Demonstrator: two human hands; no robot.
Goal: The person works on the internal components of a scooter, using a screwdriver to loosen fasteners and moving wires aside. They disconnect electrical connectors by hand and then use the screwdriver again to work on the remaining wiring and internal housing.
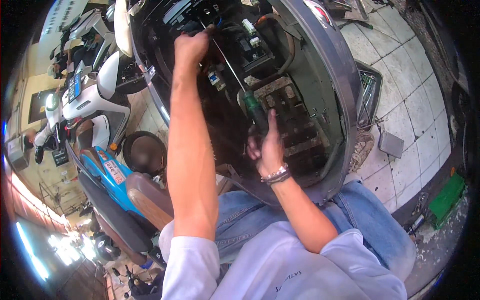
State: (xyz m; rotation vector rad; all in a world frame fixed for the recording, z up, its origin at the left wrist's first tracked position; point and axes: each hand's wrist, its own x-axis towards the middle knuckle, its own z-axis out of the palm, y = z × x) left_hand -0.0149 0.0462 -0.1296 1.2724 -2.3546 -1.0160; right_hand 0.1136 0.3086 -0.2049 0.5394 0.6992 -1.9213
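My right hand point(267, 147) grips a long screwdriver point(254, 106) by its green and black handle. The steel shaft slants up and to the left, into the opening of a dark grey scooter body point(346, 107). Near the shaft's far end, my left hand point(192, 47) has its fingers bent and closed at the upper left of the opening. What they hold, if anything, is hidden, and so is the screwdriver's tip. Inside the body are white connectors point(249, 26), a small part with yellow and blue on it point(215, 79), and a thick hose point(290, 50).
On the tiled floor at right stand a tray point(376, 75) of metal tools, a flat grey square piece point(391, 144) and a green object point(446, 201). A white scooter point(102, 112) and a blue one point(116, 172) stand close on the left.
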